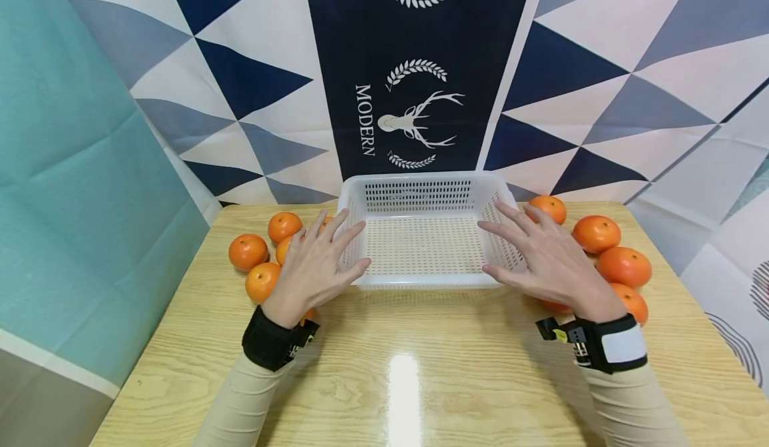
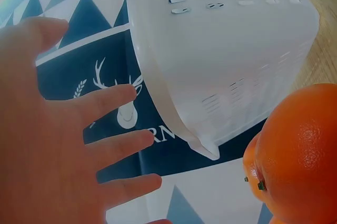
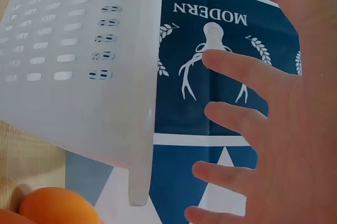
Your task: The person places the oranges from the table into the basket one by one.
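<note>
A white plastic basket [image 1: 423, 279] with slotted walls stands upright at the back of the table, its inside bare. My left hand [image 1: 315, 263] hovers by its left side, fingers spread and holding nothing. On the opposite side is my right hand [image 1: 545, 260], likewise spread and holding nothing. The left wrist view shows a gap between the left hand's fingertips and the basket's rim [image 2: 158, 84]; in the right wrist view, the rim [image 3: 141, 103] is also apart from the fingers. Several oranges [image 1: 247, 252] lie around the left hand, which partly hides some. More oranges [image 1: 596, 233] lie by the right hand.
The wooden table [image 1: 456, 380] extends toward me in front of the basket. Close behind it hangs a patterned cloth [image 1: 414, 47] with deer prints. A teal cloth [image 1: 78, 167] borders the left side, and pale cloth [image 1: 679, 227] hangs at the right.
</note>
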Tool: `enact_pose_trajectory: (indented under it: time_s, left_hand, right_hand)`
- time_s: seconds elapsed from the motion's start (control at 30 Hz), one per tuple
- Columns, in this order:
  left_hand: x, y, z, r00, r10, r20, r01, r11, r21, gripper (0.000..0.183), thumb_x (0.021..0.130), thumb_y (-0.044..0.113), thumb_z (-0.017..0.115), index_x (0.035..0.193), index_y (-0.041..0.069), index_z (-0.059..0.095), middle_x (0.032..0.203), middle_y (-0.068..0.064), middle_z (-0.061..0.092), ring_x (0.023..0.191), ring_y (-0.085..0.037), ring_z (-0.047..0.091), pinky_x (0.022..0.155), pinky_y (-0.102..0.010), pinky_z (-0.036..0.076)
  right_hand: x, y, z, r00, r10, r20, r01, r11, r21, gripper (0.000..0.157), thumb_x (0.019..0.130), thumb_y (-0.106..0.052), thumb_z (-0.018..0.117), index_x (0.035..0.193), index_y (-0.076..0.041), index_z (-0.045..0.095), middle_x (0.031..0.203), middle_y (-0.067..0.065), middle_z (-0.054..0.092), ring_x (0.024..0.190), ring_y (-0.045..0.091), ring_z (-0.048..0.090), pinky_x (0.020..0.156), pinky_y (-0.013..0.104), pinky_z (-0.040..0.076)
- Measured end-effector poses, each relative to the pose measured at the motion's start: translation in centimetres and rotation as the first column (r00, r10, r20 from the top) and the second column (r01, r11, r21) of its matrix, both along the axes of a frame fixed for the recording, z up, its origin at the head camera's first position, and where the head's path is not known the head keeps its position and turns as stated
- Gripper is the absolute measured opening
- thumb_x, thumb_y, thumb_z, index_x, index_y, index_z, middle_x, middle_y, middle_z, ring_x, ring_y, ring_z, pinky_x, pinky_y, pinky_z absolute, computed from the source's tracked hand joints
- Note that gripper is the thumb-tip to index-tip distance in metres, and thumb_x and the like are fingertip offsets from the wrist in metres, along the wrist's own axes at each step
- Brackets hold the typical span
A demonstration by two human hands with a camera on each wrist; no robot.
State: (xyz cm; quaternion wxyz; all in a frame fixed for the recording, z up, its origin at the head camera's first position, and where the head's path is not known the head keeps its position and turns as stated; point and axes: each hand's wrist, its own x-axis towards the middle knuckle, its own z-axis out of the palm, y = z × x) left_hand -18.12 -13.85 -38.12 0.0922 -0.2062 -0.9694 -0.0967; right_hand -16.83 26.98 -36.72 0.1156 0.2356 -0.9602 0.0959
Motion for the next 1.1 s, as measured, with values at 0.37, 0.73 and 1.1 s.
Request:
enact_pose_trajectory:
  time_s: [0.37,0.73,1.1]
  left_hand:
    - [0.0,0.1,0.2,1.0,0.003,0.012,-0.003,1.0,-0.003,0.075,0.104,0.07,0.053,0.167,0.028,0.056,0.183,-0.01,0.043,0.17,-0.05,0.036,0.126,-0.079,0.041]
    - [0.2,0.0,0.2,0.999,0.004,0.036,-0.004,1.0,0.005,0.076,0.104,0.07,0.054,0.167,0.028,0.057,0.184,-0.01,0.04,0.171,-0.05,0.033,0.126,-0.081,0.039]
    - [0.1,0.0,0.2,1.0,0.004,0.03,-0.005,1.0,0.003,0.075,0.105,0.069,0.053,0.167,0.027,0.057,0.184,-0.01,0.041,0.172,-0.049,0.033,0.127,-0.08,0.039]
  right_hand:
    - [-0.9,0.4,-0.4,0.987,-0.039,-0.156,0.012,0.985,-0.175,0.074,0.094,-0.046,0.08,0.162,-0.027,0.06,0.18,0.015,0.045,0.164,0.058,0.037,0.114,0.089,0.041]
    - [-2.1,0.5,-1.9,0.991,-0.077,0.113,0.13,0.794,-0.593,0.067,0.11,-0.032,0.066,0.172,-0.02,0.047,0.19,0.015,0.023,0.173,0.053,0.022,0.128,0.091,0.016]
    - [-2.4,0.4,-2.0,0.951,-0.038,0.307,0.251,0.672,-0.696,0.063,0.12,-0.032,0.048,0.179,-0.02,0.031,0.192,0.015,0.013,0.174,0.056,0.015,0.129,0.09,0.016]
